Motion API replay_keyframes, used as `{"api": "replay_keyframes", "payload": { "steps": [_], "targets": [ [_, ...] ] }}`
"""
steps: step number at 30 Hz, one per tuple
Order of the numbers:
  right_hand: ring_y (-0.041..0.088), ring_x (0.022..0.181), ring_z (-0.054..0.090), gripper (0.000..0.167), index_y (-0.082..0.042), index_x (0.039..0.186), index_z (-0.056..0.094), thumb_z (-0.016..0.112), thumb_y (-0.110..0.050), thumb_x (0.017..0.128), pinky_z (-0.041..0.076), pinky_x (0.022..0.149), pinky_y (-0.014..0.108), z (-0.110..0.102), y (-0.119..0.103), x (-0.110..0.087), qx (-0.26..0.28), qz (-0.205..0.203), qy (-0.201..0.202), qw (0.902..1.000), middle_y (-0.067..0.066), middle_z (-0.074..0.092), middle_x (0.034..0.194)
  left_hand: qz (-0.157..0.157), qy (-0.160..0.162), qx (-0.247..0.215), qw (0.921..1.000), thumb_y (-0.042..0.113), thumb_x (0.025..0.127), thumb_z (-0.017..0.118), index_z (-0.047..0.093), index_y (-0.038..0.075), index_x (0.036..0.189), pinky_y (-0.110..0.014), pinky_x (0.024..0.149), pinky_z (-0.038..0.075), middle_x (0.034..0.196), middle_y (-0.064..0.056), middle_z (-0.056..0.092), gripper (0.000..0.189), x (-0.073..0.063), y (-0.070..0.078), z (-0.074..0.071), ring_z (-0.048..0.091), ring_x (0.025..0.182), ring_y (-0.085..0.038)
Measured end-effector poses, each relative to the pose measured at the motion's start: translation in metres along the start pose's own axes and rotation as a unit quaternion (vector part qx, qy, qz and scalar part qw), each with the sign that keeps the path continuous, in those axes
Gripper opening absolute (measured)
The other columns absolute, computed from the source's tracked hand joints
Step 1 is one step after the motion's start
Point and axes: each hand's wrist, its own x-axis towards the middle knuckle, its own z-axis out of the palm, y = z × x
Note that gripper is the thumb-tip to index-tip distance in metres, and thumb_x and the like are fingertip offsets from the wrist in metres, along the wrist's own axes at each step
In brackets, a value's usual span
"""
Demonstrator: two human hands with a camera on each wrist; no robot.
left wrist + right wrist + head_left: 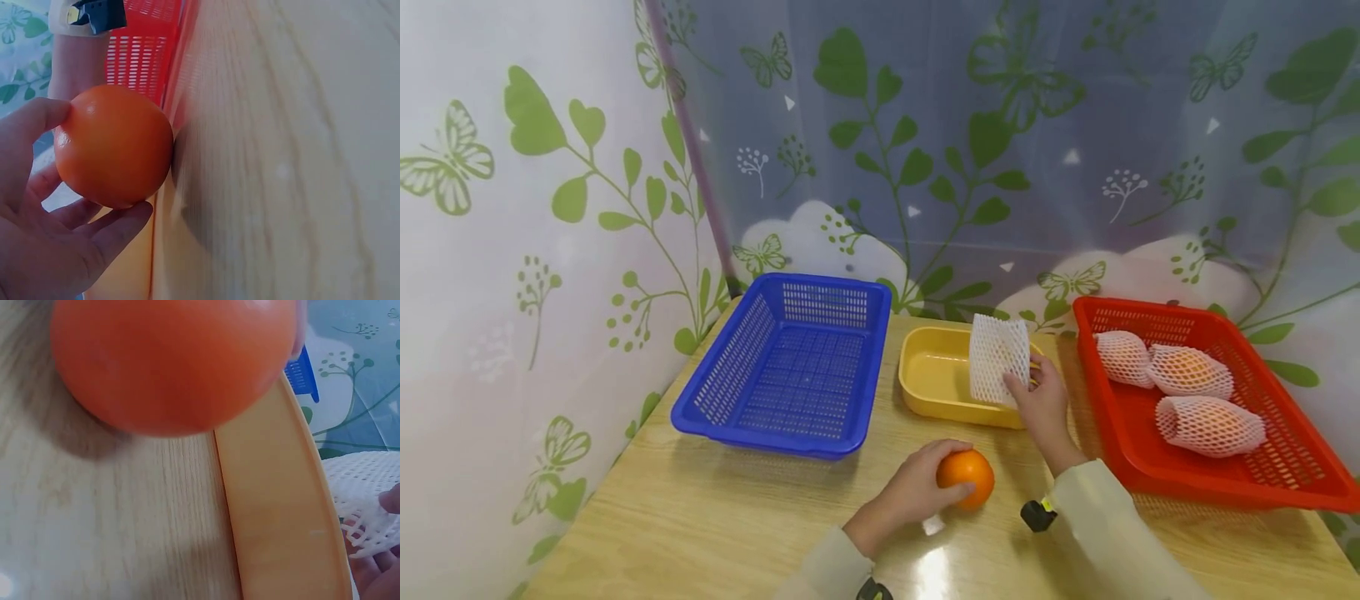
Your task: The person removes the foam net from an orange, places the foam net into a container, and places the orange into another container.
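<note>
My left hand (921,485) grips an orange (967,478) just above or on the wooden table, its thumb and fingers curved round the fruit. In the left wrist view the orange (115,147) sits between thumb and fingertips. Over the right part of a yellow tray (936,407), my right hand (1043,408) pinches a white foam net sleeve (998,358). That sleeve (369,487) hangs loose and flattened, with no fruit in it. The right wrist view shows the orange (175,362) large in front, with the yellow tray (281,506) behind it.
A blue basket (805,379) with slotted walls stands at the left with nothing inside. At the right, a red basket (1120,433) holds 3 fruits in foam nets (1210,425). A small white scrap (933,525) lies on the table (715,517). A patterned curtain (925,150) hangs behind.
</note>
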Motion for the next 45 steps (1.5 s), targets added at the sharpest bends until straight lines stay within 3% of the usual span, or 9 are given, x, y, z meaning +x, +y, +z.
{"api": "replay_keyframes", "payload": {
  "steps": [6, 11, 14, 18, 25, 29, 33, 41, 45],
  "targets": [
    [0.043, 0.116, 0.054, 0.068, -0.006, 0.151, 0.024, 0.061, -0.006, 0.094, 0.050, 0.092, 0.051, -0.002, -0.003, 0.008, -0.066, -0.007, -0.040, 0.9970, 0.028, 0.045, 0.139, 0.003, -0.008, -0.004, 1.0000, 0.032, 0.088, 0.072, 0.056, 0.020, 0.132, -0.037, 0.100, 0.044, 0.134, 0.000, 0.056, 0.049, 0.000, 0.001, -0.004, 0.055, 0.117, -0.017],
    [0.043, 0.099, 0.058, 0.077, -0.008, 0.153, 0.017, 0.058, -0.001, 0.089, 0.054, 0.074, 0.041, -0.002, -0.001, 0.014, -0.137, -0.005, -0.073, 0.9879, 0.029, 0.041, 0.144, 0.000, -0.015, -0.006, 0.9999, 0.031, 0.088, 0.073, 0.056, 0.020, 0.132, -0.037, 0.101, 0.044, 0.134, 0.001, 0.056, 0.048, -0.001, 0.002, -0.005, 0.054, 0.118, -0.016],
    [0.043, 0.105, 0.053, 0.076, -0.004, 0.151, 0.023, 0.057, 0.003, 0.083, 0.051, 0.081, 0.047, -0.003, -0.001, 0.018, -0.188, -0.031, -0.083, 0.9781, 0.028, 0.038, 0.146, 0.005, -0.013, -0.006, 0.9999, 0.030, 0.087, 0.074, 0.057, 0.019, 0.131, -0.036, 0.100, 0.044, 0.132, 0.001, 0.057, 0.048, -0.001, 0.002, -0.005, 0.054, 0.117, -0.016],
    [0.046, 0.130, 0.036, 0.064, 0.002, 0.143, 0.036, 0.055, 0.007, 0.082, 0.034, 0.105, 0.059, -0.006, -0.003, 0.022, -0.243, -0.072, -0.103, 0.9620, 0.029, 0.031, 0.147, 0.018, -0.008, 0.000, 0.9998, 0.028, 0.086, 0.075, 0.057, 0.019, 0.130, -0.036, 0.099, 0.045, 0.131, -0.001, 0.058, 0.048, 0.001, 0.003, -0.006, 0.055, 0.115, -0.017],
    [0.049, 0.126, 0.042, 0.034, 0.009, 0.120, 0.061, 0.057, -0.005, 0.089, 0.035, 0.104, 0.060, -0.009, -0.008, 0.027, -0.319, -0.139, -0.156, 0.9243, 0.033, 0.047, 0.135, 0.015, -0.012, 0.004, 0.9998, 0.029, 0.086, 0.074, 0.057, 0.020, 0.130, -0.036, 0.100, 0.044, 0.131, 0.000, 0.057, 0.047, 0.000, 0.001, -0.004, 0.054, 0.117, -0.017],
    [0.046, 0.121, 0.049, 0.037, 0.007, 0.118, 0.065, 0.056, -0.023, 0.098, 0.039, 0.101, 0.059, -0.008, -0.009, 0.029, -0.344, -0.132, -0.195, 0.9090, 0.027, 0.059, 0.126, 0.011, -0.015, 0.002, 0.9998, 0.030, 0.086, 0.074, 0.057, 0.020, 0.130, -0.037, 0.099, 0.045, 0.132, 0.000, 0.057, 0.048, -0.001, 0.001, -0.003, 0.054, 0.117, -0.017],
    [0.042, 0.113, 0.058, 0.050, 0.005, 0.120, 0.065, 0.046, -0.038, 0.102, 0.043, 0.097, 0.057, -0.006, -0.007, 0.032, -0.358, -0.115, -0.242, 0.8943, 0.022, 0.064, 0.120, 0.006, -0.017, 0.007, 0.9998, 0.031, 0.086, 0.074, 0.056, 0.021, 0.130, -0.037, 0.099, 0.044, 0.133, 0.001, 0.056, 0.049, -0.001, 0.003, -0.004, 0.053, 0.118, -0.017],
    [0.045, 0.120, 0.052, 0.069, 0.009, 0.127, 0.057, 0.030, -0.050, 0.104, 0.038, 0.103, 0.058, -0.006, -0.007, 0.035, -0.350, -0.077, -0.311, 0.8800, 0.027, 0.058, 0.129, 0.012, -0.022, 0.018, 0.9995, 0.028, 0.085, 0.076, 0.057, 0.020, 0.129, -0.037, 0.099, 0.045, 0.132, -0.001, 0.055, 0.049, -0.002, 0.006, -0.005, 0.053, 0.118, -0.019],
    [0.046, 0.124, 0.048, 0.074, 0.010, 0.133, 0.052, 0.027, -0.053, 0.103, 0.034, 0.106, 0.058, -0.006, -0.008, 0.036, -0.358, -0.053, -0.325, 0.8737, 0.028, 0.052, 0.135, 0.010, -0.026, 0.021, 0.9994, 0.030, 0.084, 0.077, 0.057, 0.021, 0.128, -0.037, 0.100, 0.044, 0.132, 0.000, 0.054, 0.049, -0.002, 0.007, -0.005, 0.053, 0.118, -0.019]
  ]
}}
